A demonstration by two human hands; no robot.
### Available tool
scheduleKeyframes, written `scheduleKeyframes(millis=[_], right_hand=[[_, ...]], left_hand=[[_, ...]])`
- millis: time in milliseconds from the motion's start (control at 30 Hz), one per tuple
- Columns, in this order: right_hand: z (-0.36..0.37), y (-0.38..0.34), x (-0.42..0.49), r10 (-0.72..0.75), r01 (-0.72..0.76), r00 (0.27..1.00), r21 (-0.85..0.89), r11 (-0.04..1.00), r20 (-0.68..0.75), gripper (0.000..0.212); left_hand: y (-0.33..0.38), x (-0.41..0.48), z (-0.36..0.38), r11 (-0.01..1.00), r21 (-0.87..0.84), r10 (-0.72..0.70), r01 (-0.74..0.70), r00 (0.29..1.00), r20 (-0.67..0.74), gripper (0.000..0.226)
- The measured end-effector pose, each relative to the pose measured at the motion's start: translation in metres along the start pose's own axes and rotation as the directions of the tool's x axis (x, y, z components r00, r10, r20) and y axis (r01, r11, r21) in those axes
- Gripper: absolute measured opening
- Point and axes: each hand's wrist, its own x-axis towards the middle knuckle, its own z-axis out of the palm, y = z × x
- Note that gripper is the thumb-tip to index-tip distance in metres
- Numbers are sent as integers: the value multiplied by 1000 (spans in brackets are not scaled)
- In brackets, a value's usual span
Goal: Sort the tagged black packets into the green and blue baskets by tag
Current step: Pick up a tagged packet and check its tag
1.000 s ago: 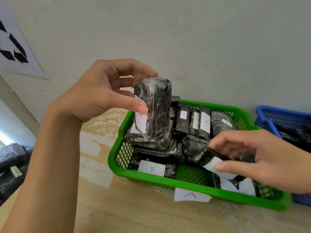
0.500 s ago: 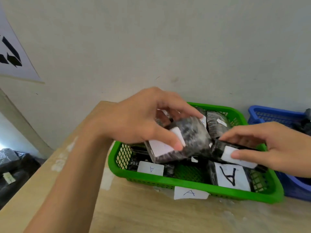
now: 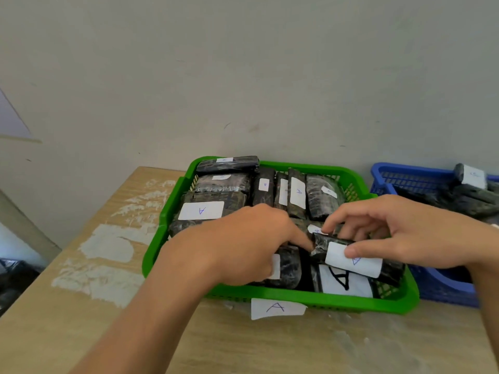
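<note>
the left hand point(image 3: 243, 244) is no longer holding its packet upright above the green basket point(image 3: 310, 298); it is now lying low inside the basket's front, with the lowered packet point(image 3: 287, 265) sitting just under its fingers. those fingers are curling down over it and the thumb is hidden, so i cannot tell whether they are gripping or only pressing. by my reading, that packet is as good as sorted.

the right hand point(image 3: 405, 236) is pinching a second packet point(image 3: 337, 255), thumb on its white tag and fingers behind, just past the left index fingertip. a row of standing packets point(image 3: 297, 195) is crowding the space beyond both sets of fingers, leaving little room. the blue basket point(image 3: 442, 290) is sitting outside the right fingers, also holding packets. a paper label point(image 3: 275, 307) marked "a" is lying on the table point(image 3: 81, 319), nearer the person than the fingers.
</note>
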Motion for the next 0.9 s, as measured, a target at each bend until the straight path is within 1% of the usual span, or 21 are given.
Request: scheduleKeyframes(millis=[67,133,333,433,533,700,767,800,867,900], right_hand=[[-1,0,-1,-1,1,1000,15,1000,-9,33],[-2,0,-2,-5,5,1000,24,1000,-9,33],[-6,2,-2,-18,18,1000,3,1000,-21,34],[-8,4,-3,-28,28,999,6,1000,-40,36],[-9,6,-4,-32,32,998,7,999,-46,36],[-10,7,-4,-34,35,998,5,999,-50,36],[-11,9,-4,-31,32,998,10,999,-53,37],[-11,9,-4,-32,32,998,9,999,-53,38],[-12,10,-5,-34,34,998,7,999,-62,39],[-12,10,-5,-33,33,997,6,999,-67,39]], left_hand=[[2,0,4,998,61,-2,2,1000,-1,70],[1,-1,8,997,83,-2,2,1000,-2,66],[-7,-2,8,999,39,35,-34,999,-12,53],[-7,0,7,998,15,54,-54,999,7,51],[-6,2,8,998,25,57,-58,998,35,55],[-4,-2,12,999,32,4,-7,997,74,78],[-9,-9,6,999,-13,-42,42,998,40,79],[-13,-14,3,997,-17,-70,70,998,-8,76],[-17,-20,-1,993,41,-110,115,989,-103,62],[-14,-20,0,988,78,-125,135,984,-124,52]])
